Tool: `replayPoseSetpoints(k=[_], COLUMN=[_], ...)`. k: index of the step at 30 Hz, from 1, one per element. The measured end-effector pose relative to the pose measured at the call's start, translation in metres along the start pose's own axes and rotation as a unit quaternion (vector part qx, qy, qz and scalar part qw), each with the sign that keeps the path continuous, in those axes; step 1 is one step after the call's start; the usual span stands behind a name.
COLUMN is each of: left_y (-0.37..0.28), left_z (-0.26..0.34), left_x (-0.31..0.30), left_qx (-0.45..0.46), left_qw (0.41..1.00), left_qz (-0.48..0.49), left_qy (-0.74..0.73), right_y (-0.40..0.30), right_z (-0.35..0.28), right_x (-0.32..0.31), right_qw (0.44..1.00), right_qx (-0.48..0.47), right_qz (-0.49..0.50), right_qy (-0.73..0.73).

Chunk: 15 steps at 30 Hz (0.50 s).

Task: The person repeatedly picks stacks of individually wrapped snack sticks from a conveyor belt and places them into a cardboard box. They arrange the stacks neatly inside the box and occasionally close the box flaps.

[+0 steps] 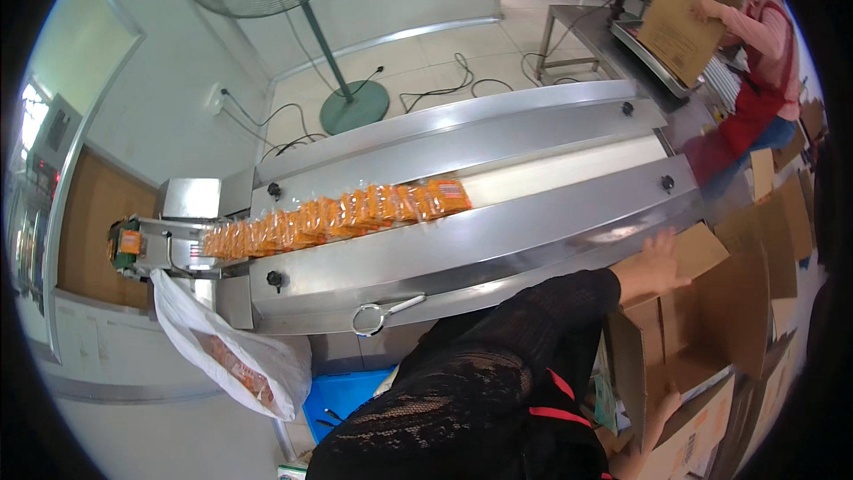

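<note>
An open cardboard box (680, 327) stands at the right with its flaps spread and its inside showing. My left hand (650, 267), at the end of a black lace sleeve, lies against the box's far flap with its fingers apart. Lower down, my right hand (660, 413) grips the near corner of the same box between two flaps, which partly hide it. To the left of the box, a row of overlapping orange plastic packets (333, 217) rests on the white belt of a steel conveyor (453, 253).
A handled ring-shaped object (370, 319) lies on the conveyor's near ledge. A white plastic bag (226, 360) hangs by its left end, above a blue bin (340, 400). A floor fan (353, 107) and cables stand beyond. At far right, a person (766, 47) holds a carton (680, 30).
</note>
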<state>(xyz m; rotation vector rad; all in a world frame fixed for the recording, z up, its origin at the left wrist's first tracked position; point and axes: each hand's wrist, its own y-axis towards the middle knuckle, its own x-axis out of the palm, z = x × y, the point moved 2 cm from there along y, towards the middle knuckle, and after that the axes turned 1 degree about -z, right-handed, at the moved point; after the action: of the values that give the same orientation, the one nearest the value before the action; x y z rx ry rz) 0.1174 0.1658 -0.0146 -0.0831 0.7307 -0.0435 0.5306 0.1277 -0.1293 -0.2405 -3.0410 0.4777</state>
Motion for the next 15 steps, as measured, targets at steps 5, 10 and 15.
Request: replayPoseSetpoints(k=[5,10,15], left_y=[-0.051,-0.156,-0.206], left_z=[0.073,0.094,0.091], left_x=[-0.002,0.021,-0.01], left_qx=[0.194,0.252,0.334], left_qw=[0.973,0.922,0.892], left_qz=[-0.111,-0.284,-0.174], left_qy=[-0.054,0.074,0.248], right_y=[-0.042,-0.021,-0.061], right_z=[-0.025,-0.033,-0.034], right_x=[0.027,0.014,0.033], right_qw=[0.984,0.995,0.976], right_qx=[-0.134,-0.076,0.045], right_qz=[0.056,-0.033,-0.081], right_qy=[-0.103,-0.056,0.198])
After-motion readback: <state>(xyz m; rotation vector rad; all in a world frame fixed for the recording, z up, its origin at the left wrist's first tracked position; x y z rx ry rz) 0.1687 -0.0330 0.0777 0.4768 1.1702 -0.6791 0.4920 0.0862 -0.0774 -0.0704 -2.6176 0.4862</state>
